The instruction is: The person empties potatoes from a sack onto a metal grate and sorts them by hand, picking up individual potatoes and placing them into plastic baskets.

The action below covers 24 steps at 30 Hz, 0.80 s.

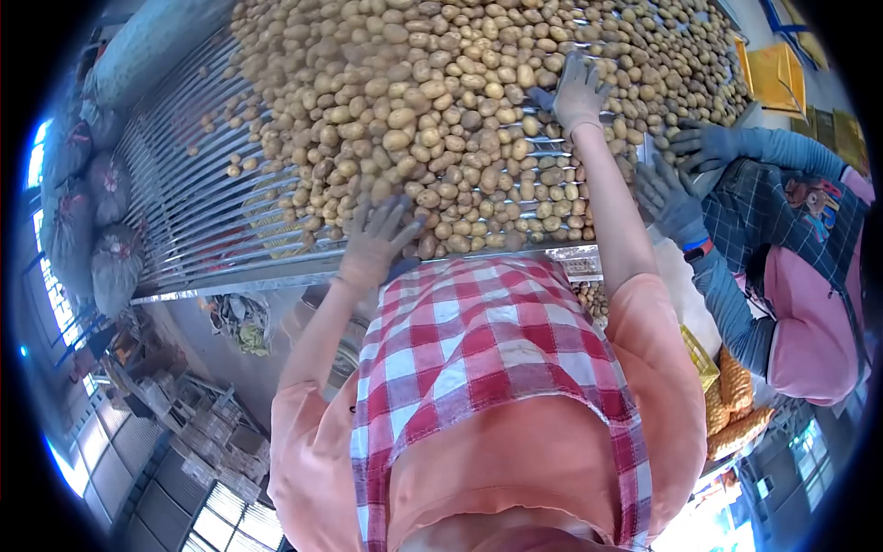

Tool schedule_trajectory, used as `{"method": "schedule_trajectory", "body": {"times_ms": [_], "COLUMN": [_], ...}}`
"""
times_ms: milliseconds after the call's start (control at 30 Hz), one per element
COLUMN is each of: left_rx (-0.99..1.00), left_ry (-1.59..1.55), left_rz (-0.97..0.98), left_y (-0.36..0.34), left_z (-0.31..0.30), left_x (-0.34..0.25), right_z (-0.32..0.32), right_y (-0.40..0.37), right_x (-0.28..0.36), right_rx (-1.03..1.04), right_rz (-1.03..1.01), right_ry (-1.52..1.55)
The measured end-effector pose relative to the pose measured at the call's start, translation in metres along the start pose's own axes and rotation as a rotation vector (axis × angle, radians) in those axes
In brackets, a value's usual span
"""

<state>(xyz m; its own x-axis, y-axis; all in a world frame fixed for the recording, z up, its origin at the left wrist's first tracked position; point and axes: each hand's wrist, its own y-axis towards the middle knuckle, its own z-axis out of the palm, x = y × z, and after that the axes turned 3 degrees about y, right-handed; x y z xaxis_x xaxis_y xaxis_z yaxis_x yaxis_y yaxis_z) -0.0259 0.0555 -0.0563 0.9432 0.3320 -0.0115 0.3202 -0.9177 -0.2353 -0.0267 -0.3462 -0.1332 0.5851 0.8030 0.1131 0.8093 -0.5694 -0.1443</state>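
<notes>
A thick layer of potatoes (395, 115) covers a sorting table of metal bars (198, 207). My left hand (372, 244), in a thin greyish glove with dark fingertips, is at the near edge of the table. Its fingers are spread against the closest potatoes and hold none. Farther out to the right, my right hand (579, 97) reaches over the layer in a similar glove. Those fingers are also stretched apart, resting on or just above the potatoes. Rows of potatoes and bare bar show below that wrist.
At the right, a co-worker's gloved hands (676, 198) are at the table's side. A yellow crate (773, 78) stands beyond them. Filled net sacks (736, 419) lie low at the right. Dark tied bags (115, 267) line the left end. The table's metal edge (248, 285) runs before me.
</notes>
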Motion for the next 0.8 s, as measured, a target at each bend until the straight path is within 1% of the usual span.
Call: {"method": "schedule_trajectory", "body": {"times_ms": [33,67,100,167,233,300,367,433,500,533,567,633,667,700,733,800], "left_rx": [0.014,0.076,0.14,0.036,-0.063,-0.1,-0.292,-0.291,-0.299,-0.305,-0.323,-0.154,-0.141,-0.137,-0.223,-0.397], "left_ry": [-0.012,-0.112,-0.214,-0.142,-0.323,-0.271,-0.212,-0.154,-0.129,-0.105,-0.117,-0.376,-0.44,-0.439,-0.47,-0.469], "left_rz": [0.001,-0.068,-0.139,-0.143,-0.031,0.074,0.12,0.178,0.18,0.186,0.192,0.025,-0.021,-0.029,0.026,0.115], "left_y": [0.004,0.013,0.023,0.042,0.064,0.09,0.122,0.159,0.206,0.222,0.231,0.248,0.252,0.25,0.243,0.214], "left_z": [0.005,0.0,-0.006,0.015,0.023,0.025,0.022,0.017,0.041,0.048,0.04,0.012,0.008,0.003,0.0,-0.012], "left_x": [-0.006,-0.012,-0.019,-0.028,-0.035,-0.044,-0.058,-0.065,-0.078,-0.085,-0.091,-0.095,-0.098,-0.098,-0.095,-0.083], "right_z": [0.0,0.006,0.002,-0.022,-0.008,0.004,-0.007,0.003,-0.014,-0.012,-0.002,-0.007,-0.011,-0.012,-0.002,0.022], "right_y": [0.003,-0.001,-0.015,-0.058,-0.101,-0.114,-0.122,-0.131,-0.15,-0.165,-0.182,-0.208,-0.221,-0.228,-0.229,-0.231], "right_x": [0.008,0.023,0.041,0.071,0.078,0.06,0.021,-0.028,-0.055,-0.064,-0.075,-0.081,-0.065,-0.053,-0.048,-0.031], "right_rx": [-0.012,-0.151,-0.249,-0.214,-0.259,-0.112,-0.098,-0.217,-0.165,-0.172,-0.19,-0.216,-0.095,0.034,0.043,0.161], "right_rz": [0.046,0.06,-0.025,-0.366,-0.607,-0.497,-0.26,-0.227,-0.065,-0.064,-0.053,-0.034,-0.018,-0.008,-0.018,-0.108], "right_ry": [0.075,0.113,0.134,0.254,0.274,0.322,0.249,0.215,0.309,0.292,0.274,0.245,0.238,0.239,0.252,0.058]}}
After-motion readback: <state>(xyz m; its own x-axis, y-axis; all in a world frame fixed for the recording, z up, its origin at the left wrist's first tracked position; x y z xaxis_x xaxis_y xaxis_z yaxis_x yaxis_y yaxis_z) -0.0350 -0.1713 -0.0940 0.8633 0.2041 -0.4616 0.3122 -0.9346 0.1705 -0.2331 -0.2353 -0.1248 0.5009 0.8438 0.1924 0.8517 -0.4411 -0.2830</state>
